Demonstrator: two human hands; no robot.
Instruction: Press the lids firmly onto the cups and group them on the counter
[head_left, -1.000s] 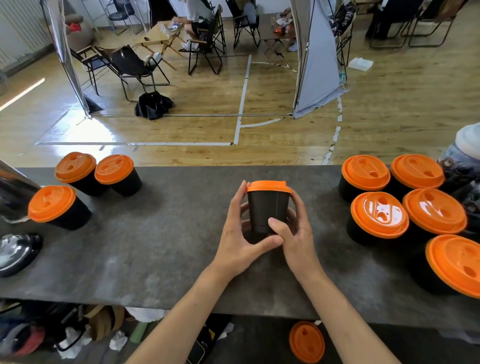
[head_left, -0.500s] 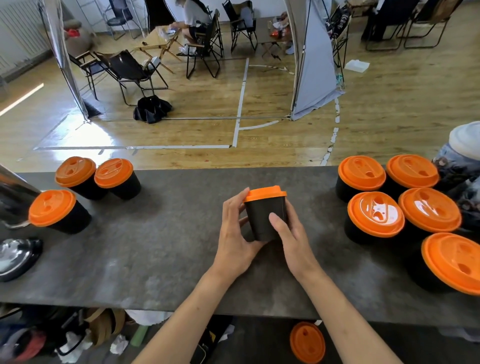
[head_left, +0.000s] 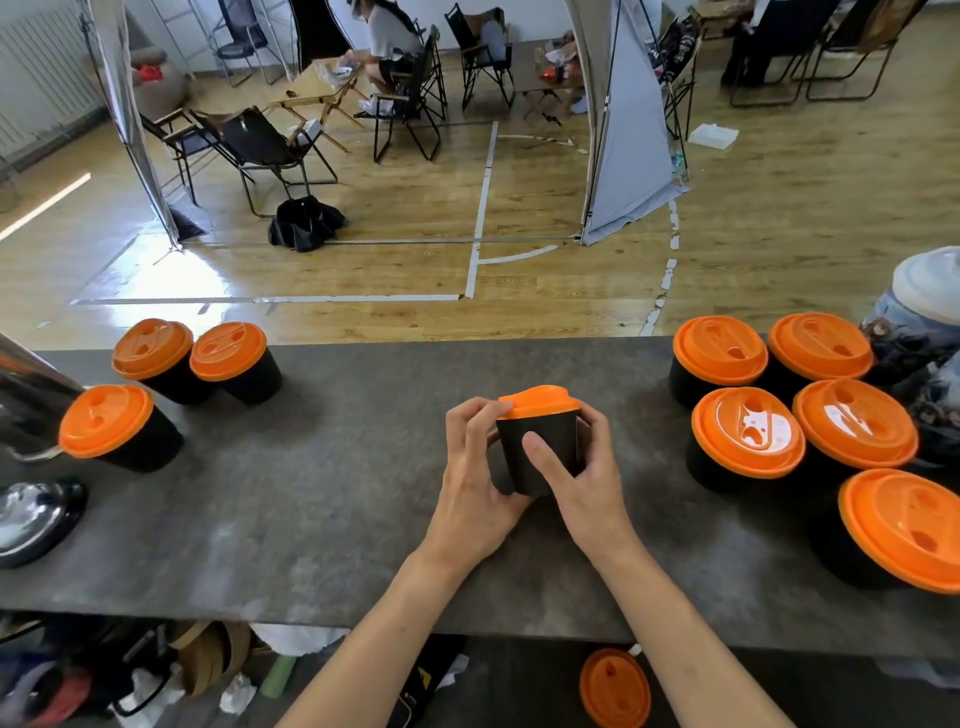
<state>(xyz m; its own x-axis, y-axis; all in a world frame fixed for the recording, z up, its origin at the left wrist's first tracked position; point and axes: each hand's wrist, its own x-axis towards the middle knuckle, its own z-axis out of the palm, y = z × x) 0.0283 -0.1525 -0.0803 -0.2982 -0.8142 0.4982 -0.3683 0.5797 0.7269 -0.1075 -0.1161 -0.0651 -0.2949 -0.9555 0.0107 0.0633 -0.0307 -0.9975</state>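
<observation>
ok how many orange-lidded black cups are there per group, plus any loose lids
left group: 3 cups
middle cup: 1
right group: 5 cups
loose orange lid below the counter: 1
total: 9 cups, 1 loose lid

Left cups (head_left: 228, 364) and right cups (head_left: 748, 441) flank open counter (head_left: 337, 493).

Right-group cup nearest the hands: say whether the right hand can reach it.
Probably, once freed: the right hand grips the centre cup, but only bare counter separates it from the right-group cup.
</observation>
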